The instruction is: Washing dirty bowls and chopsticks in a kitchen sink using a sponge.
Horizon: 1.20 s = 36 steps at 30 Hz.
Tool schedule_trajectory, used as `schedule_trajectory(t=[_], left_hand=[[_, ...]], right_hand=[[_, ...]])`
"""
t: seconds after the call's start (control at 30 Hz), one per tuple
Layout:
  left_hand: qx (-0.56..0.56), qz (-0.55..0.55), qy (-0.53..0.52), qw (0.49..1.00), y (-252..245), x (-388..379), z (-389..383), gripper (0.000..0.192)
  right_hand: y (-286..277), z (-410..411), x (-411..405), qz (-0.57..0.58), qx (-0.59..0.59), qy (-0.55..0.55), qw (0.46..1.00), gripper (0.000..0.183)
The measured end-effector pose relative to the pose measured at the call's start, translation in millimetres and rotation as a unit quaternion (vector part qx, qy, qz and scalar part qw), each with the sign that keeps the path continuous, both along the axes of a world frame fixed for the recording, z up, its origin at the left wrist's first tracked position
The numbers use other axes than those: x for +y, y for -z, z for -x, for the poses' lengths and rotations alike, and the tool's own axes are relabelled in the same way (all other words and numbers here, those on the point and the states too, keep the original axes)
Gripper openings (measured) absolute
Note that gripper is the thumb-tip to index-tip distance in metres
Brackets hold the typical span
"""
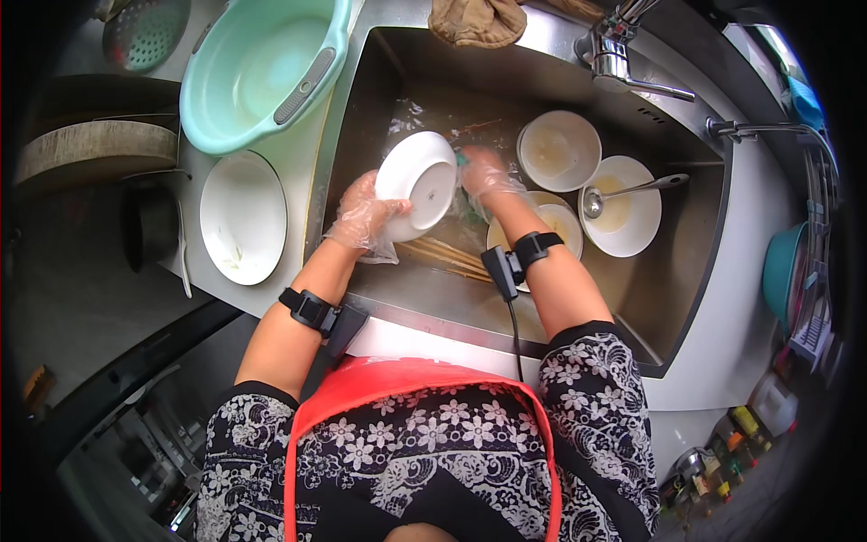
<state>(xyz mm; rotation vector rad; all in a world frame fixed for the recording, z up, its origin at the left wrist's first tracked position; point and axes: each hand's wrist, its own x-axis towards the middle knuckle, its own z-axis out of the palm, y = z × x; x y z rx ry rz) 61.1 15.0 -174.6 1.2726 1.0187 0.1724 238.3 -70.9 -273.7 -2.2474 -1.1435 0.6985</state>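
My left hand (366,210), in a clear plastic glove, grips the near-left rim of a white dish (414,183). The dish is tilted over the stainless steel sink (433,284), its underside and foot ring facing me. Just right of the dish is my right hand (486,175), gloved too and blurred, fingers curled around a green scouring pad (462,160) that is mostly hidden. Below both hands, wooden chopsticks (447,256) lie in the murky water. A white bowl (561,150) sits beyond my right hand, and other bowls (567,227) are partly covered by my right forearm.
At the sink's right, a white bowl (630,234) holds a metal ladle (633,193). A chrome faucet (613,64) overhangs the back edge, near a brown cloth (477,24). Left on the counter stand a mint-green basin (261,74) and an oval white plate (242,217).
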Motion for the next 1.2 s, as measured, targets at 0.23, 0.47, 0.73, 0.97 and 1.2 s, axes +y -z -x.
schedule_trajectory(t=[0.23,0.47,0.73,0.97,1.2], left_hand=[[0.027,-0.025,0.022,0.999,12.9,7.7,11.7,0.038],[-0.042,0.027,-0.023,0.998,-0.1,-1.9,7.2,0.035],[-0.041,0.003,0.023,0.999,0.4,-5.9,2.2,0.040],[0.012,0.066,0.039,0.997,-2.4,0.6,5.0,0.038],[0.009,0.030,-0.005,1.000,-13.1,-4.0,-3.6,0.035]], right_hand=[[-69.3,50.4,19.7,-0.337,0.202,-0.128,0.911,0.020],[-56.3,28.7,43.8,-0.253,0.070,-0.016,0.965,0.026],[-32.6,1.4,19.1,-0.093,0.090,-0.028,0.991,0.050],[-91.9,59.4,20.7,-0.185,-0.015,-0.190,0.964,0.023],[-7.4,7.0,-5.8,0.001,-0.030,-0.148,0.989,0.025]])
